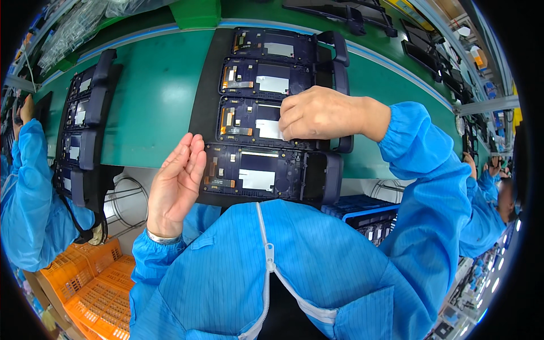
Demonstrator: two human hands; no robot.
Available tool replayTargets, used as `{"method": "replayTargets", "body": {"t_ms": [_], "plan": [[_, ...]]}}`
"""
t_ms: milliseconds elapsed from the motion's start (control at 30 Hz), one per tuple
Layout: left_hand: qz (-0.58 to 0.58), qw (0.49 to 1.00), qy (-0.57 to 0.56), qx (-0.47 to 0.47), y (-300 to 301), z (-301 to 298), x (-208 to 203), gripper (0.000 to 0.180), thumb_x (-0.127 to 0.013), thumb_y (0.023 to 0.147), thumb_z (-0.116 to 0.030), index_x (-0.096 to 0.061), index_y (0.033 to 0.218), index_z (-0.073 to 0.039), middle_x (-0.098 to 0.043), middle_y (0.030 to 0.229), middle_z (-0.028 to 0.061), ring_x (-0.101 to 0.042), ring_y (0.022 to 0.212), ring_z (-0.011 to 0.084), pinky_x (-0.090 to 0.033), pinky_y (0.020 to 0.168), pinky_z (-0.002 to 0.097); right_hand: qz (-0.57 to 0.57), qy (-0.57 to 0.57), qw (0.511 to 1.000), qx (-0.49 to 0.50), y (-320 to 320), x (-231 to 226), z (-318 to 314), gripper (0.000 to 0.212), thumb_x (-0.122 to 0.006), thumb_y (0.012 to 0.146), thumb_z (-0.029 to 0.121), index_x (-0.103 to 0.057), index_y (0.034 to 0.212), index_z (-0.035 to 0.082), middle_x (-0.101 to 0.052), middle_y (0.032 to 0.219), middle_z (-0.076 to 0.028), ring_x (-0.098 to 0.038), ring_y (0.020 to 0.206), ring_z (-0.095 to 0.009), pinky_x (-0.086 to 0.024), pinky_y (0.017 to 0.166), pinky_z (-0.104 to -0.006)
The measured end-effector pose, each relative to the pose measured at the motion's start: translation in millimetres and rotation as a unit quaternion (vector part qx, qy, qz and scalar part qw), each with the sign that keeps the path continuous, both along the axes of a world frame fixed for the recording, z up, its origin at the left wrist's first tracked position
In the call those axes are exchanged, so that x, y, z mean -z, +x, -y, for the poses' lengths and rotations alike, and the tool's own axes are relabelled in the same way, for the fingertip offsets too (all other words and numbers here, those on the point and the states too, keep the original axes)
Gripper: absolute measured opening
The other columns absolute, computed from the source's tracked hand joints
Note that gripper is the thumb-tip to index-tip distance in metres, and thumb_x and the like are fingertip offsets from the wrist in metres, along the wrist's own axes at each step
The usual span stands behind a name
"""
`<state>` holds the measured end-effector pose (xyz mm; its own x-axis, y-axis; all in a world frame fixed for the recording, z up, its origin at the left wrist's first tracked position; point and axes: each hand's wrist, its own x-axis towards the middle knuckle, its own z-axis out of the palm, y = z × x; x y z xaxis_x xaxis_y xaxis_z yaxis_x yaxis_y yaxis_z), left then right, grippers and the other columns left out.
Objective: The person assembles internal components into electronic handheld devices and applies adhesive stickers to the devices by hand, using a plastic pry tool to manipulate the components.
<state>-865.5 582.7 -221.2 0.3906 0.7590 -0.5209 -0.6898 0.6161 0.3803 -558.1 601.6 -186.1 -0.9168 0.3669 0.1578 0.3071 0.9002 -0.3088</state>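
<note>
Several dark device housings (294, 184) lie in a column on a black mat (203, 116), their open insides facing up. Each shows a silvery white rectangle, and orange-brown flex cables are visible in them. My right hand (328, 115) is over the second-nearest housing (243, 120), its fingers curled down at the right side of the white rectangle (266, 128). The fingertips are bent out of sight, so anything pinched there is hidden. My left hand (178, 184) is held palm up with fingers stretched, beside the nearest housing's left edge and holding nothing.
A green work surface (153, 96) runs across. Another column of housings (76, 127) stands at left, by a co-worker's blue sleeve (28, 181). Orange crates (105, 289) sit lower left; a blue crate (365, 209) is below the bench. Black frames (422, 56) lie at far right.
</note>
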Motion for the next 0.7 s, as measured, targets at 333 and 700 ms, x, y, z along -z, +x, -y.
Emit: {"method": "replayTargets", "body": {"t_ms": [333,700], "plan": [[0.001,1.0,0.006,0.002,-1.1,0.7,0.6,0.032,-0.045,0.092,-0.004,-0.043,0.122,0.005,-0.051,0.12,0.017,-0.055,0.109,0.0208,-0.047,0.095,0.0303,-0.013,0.011,1.0,-0.005,-2.3,-1.7,1.0,0.007,-0.06,0.068,0.01,-0.058,0.073,0.005,-0.059,0.079,-0.002,-0.057,0.078,-0.019,-0.051,0.058,-0.0292],[-0.004,1.0,0.008,0.004,-2.1,1.4,1.1,0.03,-0.046,0.092,-0.004,-0.044,0.121,0.005,-0.052,0.12,0.0162,-0.055,0.108,0.0202,-0.048,0.094,0.0298,0.014,0.05,0.997,-0.058,-6.3,-0.4,-1.3,0.009,-0.057,0.067,0.009,-0.05,0.063,0.006,-0.051,0.071,-0.002,-0.053,0.073,-0.019,-0.049,0.053,-0.0306]]}}
